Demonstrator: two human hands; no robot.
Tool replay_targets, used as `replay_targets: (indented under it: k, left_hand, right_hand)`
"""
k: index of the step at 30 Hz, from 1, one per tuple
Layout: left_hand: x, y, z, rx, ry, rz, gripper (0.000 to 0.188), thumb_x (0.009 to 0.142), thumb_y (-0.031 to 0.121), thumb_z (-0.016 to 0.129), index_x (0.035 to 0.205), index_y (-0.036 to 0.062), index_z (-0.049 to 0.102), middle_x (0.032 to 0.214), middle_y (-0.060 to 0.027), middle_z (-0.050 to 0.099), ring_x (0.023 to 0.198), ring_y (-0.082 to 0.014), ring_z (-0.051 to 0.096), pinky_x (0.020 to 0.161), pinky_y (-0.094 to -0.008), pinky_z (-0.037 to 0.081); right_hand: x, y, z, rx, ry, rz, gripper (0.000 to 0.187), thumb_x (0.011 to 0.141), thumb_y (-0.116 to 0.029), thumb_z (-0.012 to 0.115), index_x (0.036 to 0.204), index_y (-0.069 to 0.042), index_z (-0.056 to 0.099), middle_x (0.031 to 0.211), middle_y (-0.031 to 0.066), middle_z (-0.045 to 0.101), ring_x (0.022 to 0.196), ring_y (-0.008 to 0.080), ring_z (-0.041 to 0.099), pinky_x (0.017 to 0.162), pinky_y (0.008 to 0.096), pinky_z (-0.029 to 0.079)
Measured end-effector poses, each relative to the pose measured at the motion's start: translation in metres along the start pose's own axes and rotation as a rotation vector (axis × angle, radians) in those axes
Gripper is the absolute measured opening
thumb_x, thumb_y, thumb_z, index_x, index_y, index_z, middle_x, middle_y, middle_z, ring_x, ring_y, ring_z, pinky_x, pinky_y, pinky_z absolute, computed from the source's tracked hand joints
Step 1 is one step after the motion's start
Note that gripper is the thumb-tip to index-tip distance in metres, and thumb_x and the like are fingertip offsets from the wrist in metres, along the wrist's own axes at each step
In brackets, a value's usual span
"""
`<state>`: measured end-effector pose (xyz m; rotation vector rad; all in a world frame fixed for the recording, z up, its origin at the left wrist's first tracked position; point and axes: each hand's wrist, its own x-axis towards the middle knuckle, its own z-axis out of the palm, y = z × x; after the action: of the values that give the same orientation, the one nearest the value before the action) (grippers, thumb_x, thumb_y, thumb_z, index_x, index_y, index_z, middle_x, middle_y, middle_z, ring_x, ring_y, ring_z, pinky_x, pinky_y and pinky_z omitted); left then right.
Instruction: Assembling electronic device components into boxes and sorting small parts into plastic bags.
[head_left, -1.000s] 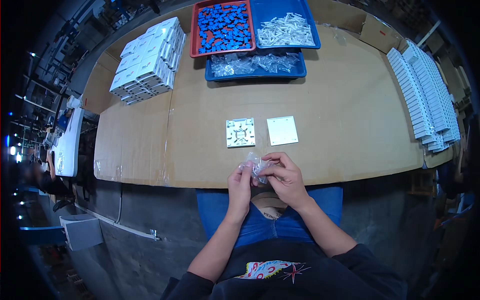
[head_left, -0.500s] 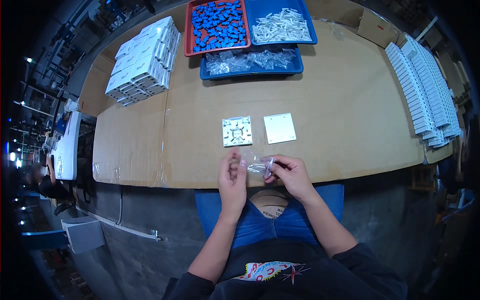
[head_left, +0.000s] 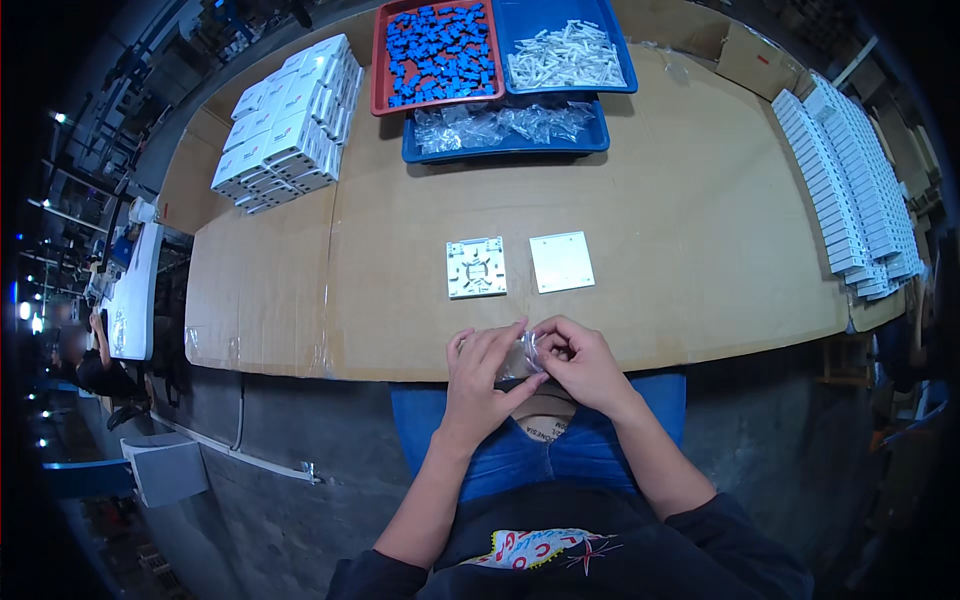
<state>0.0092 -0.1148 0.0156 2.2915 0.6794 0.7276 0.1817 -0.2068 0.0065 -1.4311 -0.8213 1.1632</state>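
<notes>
A small clear plastic bag (head_left: 514, 365) is between my two hands, just above the table's near edge. My left hand (head_left: 478, 382) is curved around its left side, with the thumb along the lower edge and the fingers over the top. On the other side, my right hand (head_left: 583, 368) pinches the bag's right end with bent fingers. Whatever the bag may contain is too small and glossy to make out. Beyond my hands lies an open square white plastic housing (head_left: 477, 284) with moulded clips inside. To its right is a flat white square cover (head_left: 562, 262).
At the back stand a red tray (head_left: 378, 85) of blue parts, a blue tray (head_left: 628, 70) of white sticks and a lower blue tray (head_left: 500, 154) of clear bags. White boxes (head_left: 290, 130) are stacked left; rows of white housings (head_left: 845, 190) stand right. A person (head_left: 100, 365) sits far left.
My left hand has moved right and closed in around the bag, its fingers now meeting the right hand. The bag has come slightly nearer to me and looks more bunched.
</notes>
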Motion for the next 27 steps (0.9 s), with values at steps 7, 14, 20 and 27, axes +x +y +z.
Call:
replay_targets:
  k: [7,14,20,27]
  left_hand:
    - [-0.002,-0.011,0.001,0.041,0.021,0.013,0.062,0.075,0.031,0.09,0.13,0.0115,0.07,0.12,-0.0074,0.071,0.118,-0.026,0.063,0.114,-0.0508,0.034]
    - [0.002,-0.009,0.001,-0.014,0.031,0.017,0.057,0.077,0.031,0.09,0.127,0.0115,0.071,0.116,-0.0071,0.072,0.114,-0.0259,0.066,0.114,-0.0519,0.034]
    - [-0.003,-0.007,0.008,-0.226,0.025,-0.06,0.048,0.08,0.024,0.089,0.121,0.0072,0.072,0.111,-0.0098,0.074,0.106,-0.0294,0.068,0.099,-0.042,0.048]
    - [0.001,-0.001,0.01,-0.619,-0.093,-0.268,0.033,0.097,0.017,0.078,0.125,0.0013,0.071,0.111,-0.0089,0.075,0.101,-0.0163,0.069,0.088,-0.0305,0.054]
  right_hand:
    - [0.0,-0.003,-0.006,-0.037,0.011,-0.051,0.02,0.1,-0.005,0.072,0.117,0.001,0.064,0.094,0.0064,0.072,0.083,0.0094,0.068,0.074,0.0262,0.057]
    - [0.004,-0.005,-0.007,0.045,-0.182,-0.144,0.042,0.114,-0.027,0.051,0.144,0.002,0.056,0.114,0.0065,0.071,0.104,0.0122,0.067,0.089,0.0283,0.055]
    - [0.004,-0.013,-0.005,0.139,-0.274,-0.133,0.055,0.115,-0.041,0.045,0.148,0.002,0.054,0.12,0.0071,0.071,0.112,0.0147,0.067,0.097,0.03,0.053]
    - [0.014,-0.021,-0.026,-0.229,-0.314,-0.236,0.058,0.109,-0.049,0.052,0.118,0.004,0.074,0.15,0.0155,0.059,0.128,0.0269,0.062,0.106,0.0407,0.05]
